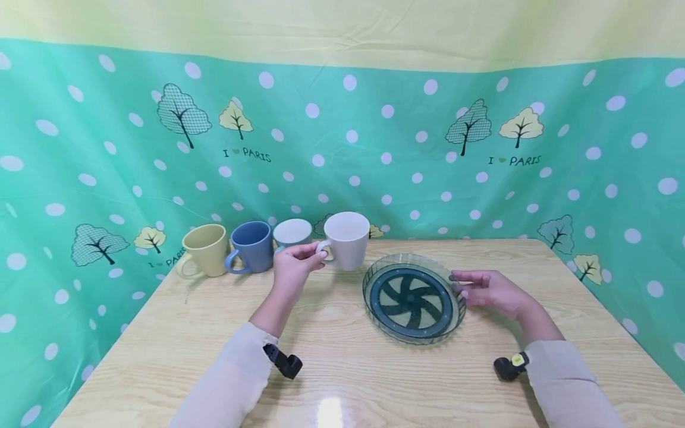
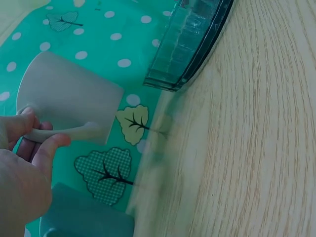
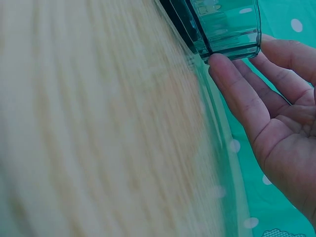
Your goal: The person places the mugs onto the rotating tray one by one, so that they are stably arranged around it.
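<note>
My left hand (image 1: 297,264) pinches the handle of a white mug (image 1: 348,241), which is upright and raised off the table in the left wrist view. To its right a round clear ribbed tray (image 1: 414,337) with a dark pinwheel-patterned base stands on the table. At the tray's right side my right hand (image 1: 495,291) holds the wall between thumb and fingers. In the right wrist view, the thumb (image 3: 224,69) is at the lower edge of the tray (image 3: 232,39) and a finger reaches the rim.
Left of the white mug, a teal mug with white inside (image 1: 292,229), a blue mug (image 1: 251,246) and a yellow mug (image 1: 206,252) stand in a row. Behind the wooden table (image 1: 374,380) hangs a green dotted curtain (image 1: 364,125).
</note>
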{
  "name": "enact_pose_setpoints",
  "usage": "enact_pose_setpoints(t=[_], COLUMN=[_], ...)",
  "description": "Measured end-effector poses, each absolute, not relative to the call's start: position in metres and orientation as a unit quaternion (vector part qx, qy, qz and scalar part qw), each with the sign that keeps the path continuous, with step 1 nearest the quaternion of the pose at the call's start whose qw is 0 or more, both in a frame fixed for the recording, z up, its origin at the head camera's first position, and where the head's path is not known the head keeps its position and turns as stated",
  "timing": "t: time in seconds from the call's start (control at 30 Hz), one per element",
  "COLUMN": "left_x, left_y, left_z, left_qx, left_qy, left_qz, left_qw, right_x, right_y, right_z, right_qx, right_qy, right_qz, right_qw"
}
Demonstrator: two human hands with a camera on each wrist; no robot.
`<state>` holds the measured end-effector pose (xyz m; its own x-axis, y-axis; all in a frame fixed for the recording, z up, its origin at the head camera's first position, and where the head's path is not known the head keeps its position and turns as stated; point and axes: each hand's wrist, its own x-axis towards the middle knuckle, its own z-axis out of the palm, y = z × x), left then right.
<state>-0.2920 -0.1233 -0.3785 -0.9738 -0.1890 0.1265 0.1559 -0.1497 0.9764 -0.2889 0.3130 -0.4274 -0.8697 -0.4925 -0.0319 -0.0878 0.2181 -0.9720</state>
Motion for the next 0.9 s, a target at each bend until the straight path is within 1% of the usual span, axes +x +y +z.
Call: enact_pose_setpoints(t=[0.57, 0.73, 0.9], left_x=[-0.290, -0.290, -0.290], left_y=[-0.110, -0.106, -0.102], left_z=[-0.369, -0.367, -0.367], left_qx=[-0.016, -0.030, -0.026], left_qy=[-0.648, -0.644, -0.646], left_qz=[-0.754, -0.759, -0.758], left_qw=[0.103, 0.094, 0.084], right_x=[-0.288, -0.288, -0.287], right_y=[0.313, 0.312, 0.312], right_z=[-0.426, -0.425, -0.425], right_qx=[-0.192, -0.194, -0.188], right_qy=[0.767, 0.766, 0.769], right_qz=[-0.589, -0.589, -0.587], right_qw=[0.170, 0.170, 0.172])
